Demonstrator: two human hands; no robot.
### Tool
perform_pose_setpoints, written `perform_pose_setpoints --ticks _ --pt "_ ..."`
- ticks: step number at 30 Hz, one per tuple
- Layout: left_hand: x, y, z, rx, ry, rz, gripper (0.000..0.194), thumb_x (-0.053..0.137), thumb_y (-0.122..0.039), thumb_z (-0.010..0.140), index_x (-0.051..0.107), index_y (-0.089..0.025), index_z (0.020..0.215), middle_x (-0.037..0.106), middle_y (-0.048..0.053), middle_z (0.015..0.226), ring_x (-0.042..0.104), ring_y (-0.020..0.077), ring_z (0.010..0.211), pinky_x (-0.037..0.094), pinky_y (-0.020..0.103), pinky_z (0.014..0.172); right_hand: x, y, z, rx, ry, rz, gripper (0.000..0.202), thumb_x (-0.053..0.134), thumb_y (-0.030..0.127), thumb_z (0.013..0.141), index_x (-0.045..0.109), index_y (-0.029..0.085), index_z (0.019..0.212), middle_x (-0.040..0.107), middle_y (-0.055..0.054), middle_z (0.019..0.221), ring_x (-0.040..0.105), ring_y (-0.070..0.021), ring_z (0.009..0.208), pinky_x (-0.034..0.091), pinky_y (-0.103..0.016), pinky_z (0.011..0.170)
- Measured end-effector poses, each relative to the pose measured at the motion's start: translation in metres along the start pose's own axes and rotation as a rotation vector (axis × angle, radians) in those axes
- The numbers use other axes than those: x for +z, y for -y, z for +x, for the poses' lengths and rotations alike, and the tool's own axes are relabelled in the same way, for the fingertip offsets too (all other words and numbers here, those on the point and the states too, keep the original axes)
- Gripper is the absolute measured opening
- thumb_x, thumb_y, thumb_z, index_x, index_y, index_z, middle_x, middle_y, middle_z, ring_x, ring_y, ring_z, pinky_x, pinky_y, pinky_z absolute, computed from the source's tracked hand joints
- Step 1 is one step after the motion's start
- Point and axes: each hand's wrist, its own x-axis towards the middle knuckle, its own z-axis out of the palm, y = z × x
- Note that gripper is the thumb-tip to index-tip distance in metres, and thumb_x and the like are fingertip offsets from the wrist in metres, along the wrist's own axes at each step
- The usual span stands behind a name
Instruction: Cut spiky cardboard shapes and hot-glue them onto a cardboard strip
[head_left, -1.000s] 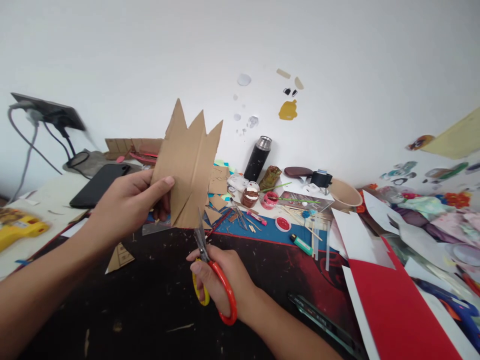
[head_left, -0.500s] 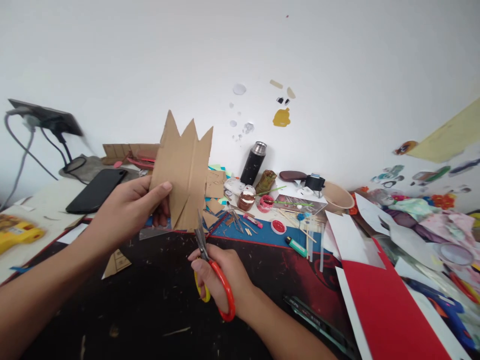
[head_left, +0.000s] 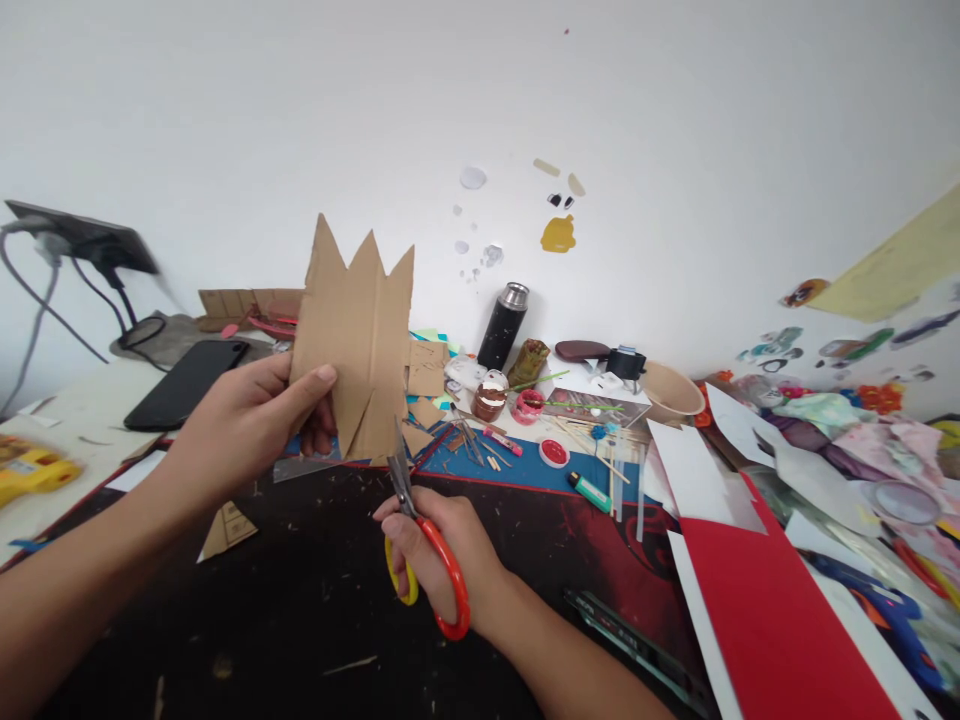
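- Cardboard piece (head_left: 349, 330), head view: held up above the dark mat (head_left: 262, 620), between the two hands, up and to the left of the right hand (head_left: 454, 545) as pictured.
- Nearer hand: left hand (head_left: 225, 425), in contact at the lower left side. Thumb flat on the front face, fingers curled behind; state, pinching the cardboard.
- Right hand: closed around the handles of scissors (head_left: 406, 497), fingers in the red and yellow loops. No contact between this hand and the cardboard seen.
- Cardboard orientation: long axis near upright, top leaning slightly right. Three pointed teeth face up; lower edge faces the mat. Crease runs roughly lengthwise; a slanting line, cut or fold unclear, climbs from the lower edge.
- Scissors orientation: long axis slants up and slightly left, handles low, tips high. Blades slightly parted, at the cardboard's lower right corner; they overlap it in view. Actual contact: cannot tell.
- Relation judged to matter most: blades against that lower right corner, nearly in line with the cardboard's right side.
- Nearby: triangular scrap (head_left: 227, 530) on the mat, below the left hand's wrist.
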Motion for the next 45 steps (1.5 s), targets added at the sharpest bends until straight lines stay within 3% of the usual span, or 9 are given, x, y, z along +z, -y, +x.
perform_pose_setpoints --ticks 12,19,39,45 --pt "0.001 0.007 0.003 -0.019 0.002 -0.003 0.045 0.071 -0.048 0.1 0.068 -0.027 0.061 0.069 0.004 0.051 0.065 0.0185 0.044 0.051 0.027 0.046 0.0 -0.002 -0.001 0.011 -0.001 -0.03 0.046 0.067 0.065 0.114 0.072 0.02 0.111 0.067 0.002 0.068 0.067 -0.0153 0.052 0.052 -0.022 0.051" --pt "0.0 0.01 0.005 -0.043 0.024 -0.012 0.046 0.074 -0.055 0.096 0.068 -0.027 0.06 0.069 0.005 0.051 0.065 0.019 0.043 0.051 0.028 0.046 0.002 0.0 -0.001 0.033 -0.01 -0.035 0.04 0.066 0.06 0.115 0.07 0.021 0.107 0.065 0.004 0.066 0.066 -0.015 0.05 0.051 -0.022 0.049" --pt "0.002 0.019 0.01 -0.083 0.053 0.004 0.051 0.077 -0.064 0.092 0.067 -0.028 0.058 0.068 0.005 0.05 0.062 0.0195 0.042 0.05 0.029 0.044 0.006 0.004 0.0 0.219 -0.027 -0.056 0.025 0.059 0.044 0.116 0.064 0.025 0.1 0.057 0.007 0.056 0.061 -0.0166 0.044 0.047 -0.021 0.043" --pt "0.002 0.023 0.01 -0.092 0.055 0.032 0.053 0.074 -0.069 0.092 0.066 -0.028 0.059 0.068 0.004 0.051 0.062 0.0191 0.044 0.05 0.029 0.046 0.006 0.006 -0.002 0.174 -0.018 -0.105 0.028 0.057 0.046 0.117 0.062 0.026 0.098 0.057 0.006 0.056 0.061 -0.0166 0.047 0.045 -0.021 0.044"
